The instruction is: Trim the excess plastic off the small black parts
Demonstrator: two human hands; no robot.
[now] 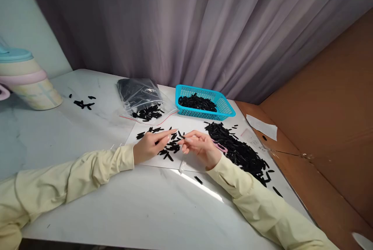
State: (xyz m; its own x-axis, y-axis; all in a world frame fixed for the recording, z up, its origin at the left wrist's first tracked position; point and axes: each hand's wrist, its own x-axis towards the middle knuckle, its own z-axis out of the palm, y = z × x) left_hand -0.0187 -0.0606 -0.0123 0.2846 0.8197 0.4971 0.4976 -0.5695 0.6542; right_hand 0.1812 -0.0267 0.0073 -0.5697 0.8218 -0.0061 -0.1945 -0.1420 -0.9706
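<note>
Over a white sheet on the table, my two hands are close together, fingertips facing each other. My right hand pinches a small dark elongated piece between thumb and fingers; its exact kind is too small to make out. My left hand has its index finger stretched toward that piece, the thumb apart below it, and nothing visible held. Several loose black elongated pieces lie scattered under and between the hands. A large heap of the same black pieces spreads to the right of my right hand, with a pink strip-like item at its near side.
Behind stands a blue perforated basket holding black pieces. Left of it lies a clear zip bag with more pieces at its mouth. A tumbler stands far left near a few black pieces. Brown cardboard borders the right.
</note>
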